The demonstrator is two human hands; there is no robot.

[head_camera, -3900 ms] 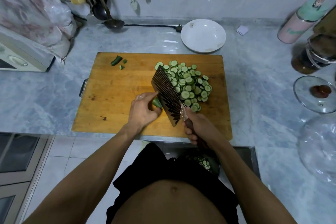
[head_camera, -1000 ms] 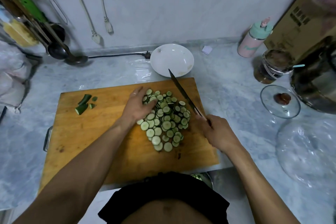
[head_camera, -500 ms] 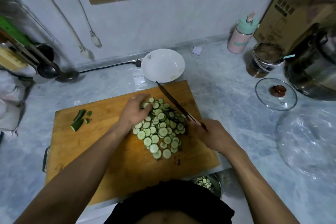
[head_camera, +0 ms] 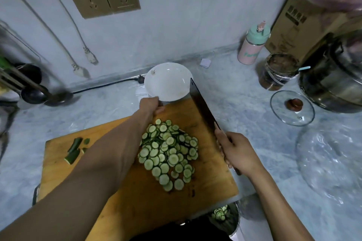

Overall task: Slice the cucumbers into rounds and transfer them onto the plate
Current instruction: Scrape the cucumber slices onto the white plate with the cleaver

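A heap of cucumber rounds (head_camera: 168,150) lies on the wooden cutting board (head_camera: 125,197). Behind the board stands a white plate (head_camera: 168,81), bare inside. My left hand (head_camera: 150,106) reaches over the board's far edge and grips the plate's near rim. My right hand (head_camera: 238,152) holds the handle of a cleaver (head_camera: 201,103), whose dark blade stands on edge to the right of the heap, tip toward the plate. Two green cucumber ends (head_camera: 73,150) lie at the board's left.
Grey marble counter (head_camera: 244,107). A glass lid (head_camera: 291,107), brown jar (head_camera: 278,70), pink bottle (head_camera: 252,45), metal pot (head_camera: 333,82) and cardboard box (head_camera: 299,19) crowd the right. Ladles (head_camera: 37,94) and a black cable (head_camera: 105,84) lie at the left. A bowl with slices (head_camera: 223,215) sits below the board's edge.
My left hand left the heap of rounds and reached forward to the plate's rim. The cleaver blade rose from the slices and now stands beside them. The view tilted upward.
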